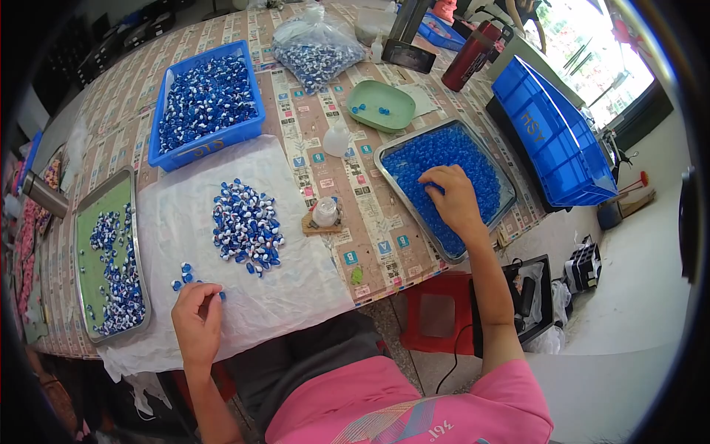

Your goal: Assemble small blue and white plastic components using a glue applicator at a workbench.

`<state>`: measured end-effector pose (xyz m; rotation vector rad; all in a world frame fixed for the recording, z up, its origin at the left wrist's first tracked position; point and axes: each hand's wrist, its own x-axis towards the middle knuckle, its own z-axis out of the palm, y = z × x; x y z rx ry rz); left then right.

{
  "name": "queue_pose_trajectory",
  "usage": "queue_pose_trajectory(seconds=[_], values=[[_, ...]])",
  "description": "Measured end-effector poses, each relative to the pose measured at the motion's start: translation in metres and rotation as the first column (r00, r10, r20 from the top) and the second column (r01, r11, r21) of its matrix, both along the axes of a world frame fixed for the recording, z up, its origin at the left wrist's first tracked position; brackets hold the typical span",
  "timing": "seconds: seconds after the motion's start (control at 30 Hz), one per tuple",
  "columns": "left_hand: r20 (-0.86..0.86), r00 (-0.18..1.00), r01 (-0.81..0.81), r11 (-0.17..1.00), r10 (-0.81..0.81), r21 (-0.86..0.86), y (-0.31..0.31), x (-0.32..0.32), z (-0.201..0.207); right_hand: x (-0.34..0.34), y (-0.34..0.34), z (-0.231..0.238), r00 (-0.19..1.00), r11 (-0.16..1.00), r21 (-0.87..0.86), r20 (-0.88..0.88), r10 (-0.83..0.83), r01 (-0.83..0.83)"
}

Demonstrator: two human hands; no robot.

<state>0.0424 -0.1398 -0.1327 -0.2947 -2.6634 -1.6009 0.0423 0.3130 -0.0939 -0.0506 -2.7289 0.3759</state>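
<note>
My left hand (pixel 198 318) is closed just above the white sheet (pixel 310 285), with a small blue bead (pixel 222 295) at its fingertips. Beside it lie several loose blue-and-white pieces (pixel 186 271). Farther up the sheet is a pile of the same blue-and-white pieces (pixel 246 228). My right hand (pixel 452 194) reaches over a metal tray (pixel 383 160) full of clear blue beads (pixel 421 159). Its thumb and fingers curl together at the beads; what they pinch, if anything, is hidden. Between the hands, a small clear jar (pixel 325 212) stands on a wooden block (pixel 320 229).
Left of the sheet lies a green-bottomed metal tray (pixel 139 255) of pieces. Behind are a blue bin (pixel 255 89) of pieces, a filled plastic bag (pixel 318 52), a white bottle (pixel 336 139) and a green dish (pixel 399 107). A red flask (pixel 473 55) and blue crate (pixel 555 133) stand right.
</note>
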Motion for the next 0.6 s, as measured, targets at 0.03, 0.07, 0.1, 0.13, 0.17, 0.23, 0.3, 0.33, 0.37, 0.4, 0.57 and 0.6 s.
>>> queue_pose_trajectory(seconds=[0.03,0.07,0.1,0.13,0.17,0.23,0.3,0.33,0.37,0.4,0.57,0.6], values=[[-0.020,1.000,-0.004,0.999,0.003,-0.051,-0.001,0.000,0.003,-0.003,0.000,-0.003,1.000,1.000,-0.004,-0.001,0.005,-0.005],[-0.020,1.000,-0.009,0.998,0.008,-0.056,-0.002,0.001,0.003,-0.007,0.000,-0.006,0.999,1.000,-0.002,0.039,0.010,-0.010],[-0.080,0.996,-0.032,0.996,0.025,-0.083,-0.003,0.001,0.001,-0.010,-0.002,-0.008,0.997,1.000,0.000,0.078,0.017,-0.017],[-0.139,0.989,-0.063,0.992,0.048,-0.110,-0.007,0.002,-0.001,-0.014,-0.005,-0.009,0.996,1.000,-0.008,0.078,0.031,-0.030],[-0.139,0.988,-0.079,0.990,0.062,-0.120,-0.008,0.003,-0.002,-0.016,-0.006,-0.008,0.996,0.998,0.005,0.070,0.056,-0.057],[-0.232,0.967,-0.138,0.981,0.103,-0.140,-0.011,0.000,-0.004,-0.018,-0.008,-0.008,0.995,0.996,0.026,0.049,0.085,-0.086],[-0.240,0.962,-0.170,0.975,0.133,-0.141,-0.007,-0.002,-0.004,-0.011,-0.008,-0.007,0.997,0.997,0.016,-0.011,0.070,-0.070],[-0.249,0.956,-0.194,0.972,0.157,-0.133,-0.006,-0.002,-0.003,-0.011,-0.021,-0.006,0.995,0.995,-0.004,-0.009,0.097,-0.097],[-0.246,0.953,-0.215,0.966,0.176,-0.146,-0.006,-0.002,-0.005,-0.007,-0.034,0.000,0.999,0.984,-0.174,0.000,0.043,-0.042],[-0.269,0.952,-0.189,0.973,0.148,-0.133,-0.005,-0.003,-0.007,-0.004,-0.045,0.004,1.000,0.941,-0.337,0.022,-0.012,0.019],[-0.380,0.925,-0.084,0.985,0.021,-0.149,0.017,-0.009,-0.006,0.017,-0.097,0.003,0.973,0.816,-0.553,0.039,0.227,-0.168],[-0.380,0.925,-0.082,0.986,0.021,-0.147,0.020,-0.011,-0.006,0.021,-0.106,0.002,0.948,0.773,-0.590,0.036,0.316,-0.235]])
